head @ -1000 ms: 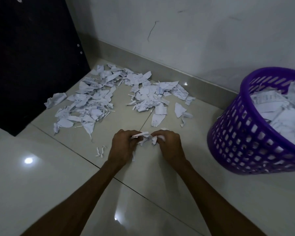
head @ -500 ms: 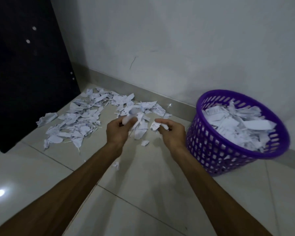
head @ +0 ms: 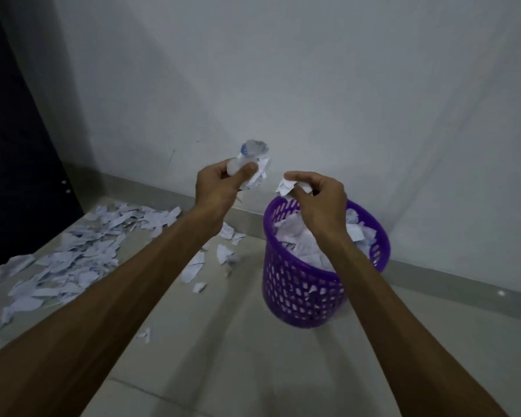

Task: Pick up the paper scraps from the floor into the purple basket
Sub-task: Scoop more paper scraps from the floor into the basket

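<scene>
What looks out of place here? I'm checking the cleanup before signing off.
Torn paper scraps still litter the floor left of the purple basket; one stray scrap lies apart, nearer the camera. The basket stands upright.

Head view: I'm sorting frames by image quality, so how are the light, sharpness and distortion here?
Head view: dim, bluish light; the scraps in the left hand are smeared by motion blur, as is the floor pile; the purple basket and right hand read fairly sharp; wide-angle stretch lengthens both forearms; soft shadows fall on the wall.
</scene>
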